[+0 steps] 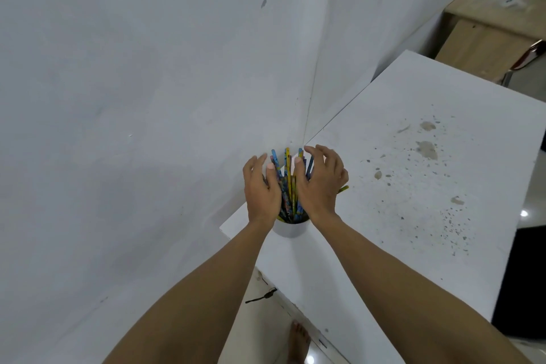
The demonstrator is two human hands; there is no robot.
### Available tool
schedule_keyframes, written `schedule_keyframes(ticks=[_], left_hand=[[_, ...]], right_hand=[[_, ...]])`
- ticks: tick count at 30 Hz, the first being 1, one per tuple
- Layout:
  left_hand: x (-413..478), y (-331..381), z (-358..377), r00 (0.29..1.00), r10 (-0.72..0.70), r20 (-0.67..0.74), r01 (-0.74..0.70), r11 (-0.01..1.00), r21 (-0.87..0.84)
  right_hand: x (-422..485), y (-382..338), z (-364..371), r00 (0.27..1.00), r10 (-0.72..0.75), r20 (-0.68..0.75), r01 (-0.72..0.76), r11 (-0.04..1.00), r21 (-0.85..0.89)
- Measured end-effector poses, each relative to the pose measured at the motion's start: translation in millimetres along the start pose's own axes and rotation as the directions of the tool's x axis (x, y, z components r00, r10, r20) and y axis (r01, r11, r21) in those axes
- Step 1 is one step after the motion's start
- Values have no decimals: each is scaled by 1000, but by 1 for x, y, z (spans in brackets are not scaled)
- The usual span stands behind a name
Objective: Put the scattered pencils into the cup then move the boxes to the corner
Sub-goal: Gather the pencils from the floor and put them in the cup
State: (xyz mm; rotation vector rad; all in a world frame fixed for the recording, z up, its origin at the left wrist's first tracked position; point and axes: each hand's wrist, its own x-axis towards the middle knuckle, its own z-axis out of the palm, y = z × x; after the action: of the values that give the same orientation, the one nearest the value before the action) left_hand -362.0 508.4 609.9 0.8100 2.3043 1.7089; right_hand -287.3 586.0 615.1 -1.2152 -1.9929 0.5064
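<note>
A white cup (291, 230) stands on the white table (413, 186) close to the wall corner, filled with several blue and yellow pencils (287, 186) that fan out upward. My left hand (261, 190) cups the bunch from the left, its fingers curled behind the pencils and its thumb in front. From the right, my right hand (320, 186) curls its fingers over the pencil tops. One yellow-green pencil end (343, 188) pokes out to the right under that hand. No boxes are in view.
White walls meet in a corner just behind the cup. The table top carries grey stains and specks (427, 149) on its right half. A wooden desk (487, 38) stands beyond the table. A bare foot (298, 340) shows on the floor below.
</note>
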Motion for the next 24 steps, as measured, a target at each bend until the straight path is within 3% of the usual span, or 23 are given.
schedule_keyframes(ticks=[5,8,10,13,18,24], left_hand=[[-8,-5,3,994,-44,-101,42,999,-23],[-12,-7,4,989,-108,-102,102,993,-64],[-13,-5,6,982,-162,-95,150,981,-124],[-13,-3,9,978,-194,-76,180,971,-157],[-3,2,17,983,-174,49,180,973,-142],[19,13,26,992,-106,65,111,991,-80]], right_hand=[[-10,9,-11,994,64,-92,-69,996,-57],[-17,17,-13,968,230,-105,-233,972,-20],[-18,23,-13,925,377,-48,-367,918,149],[-16,27,-11,862,483,154,-496,741,453],[-1,18,-7,885,355,302,-465,720,516],[16,3,8,905,147,398,-350,789,504]])
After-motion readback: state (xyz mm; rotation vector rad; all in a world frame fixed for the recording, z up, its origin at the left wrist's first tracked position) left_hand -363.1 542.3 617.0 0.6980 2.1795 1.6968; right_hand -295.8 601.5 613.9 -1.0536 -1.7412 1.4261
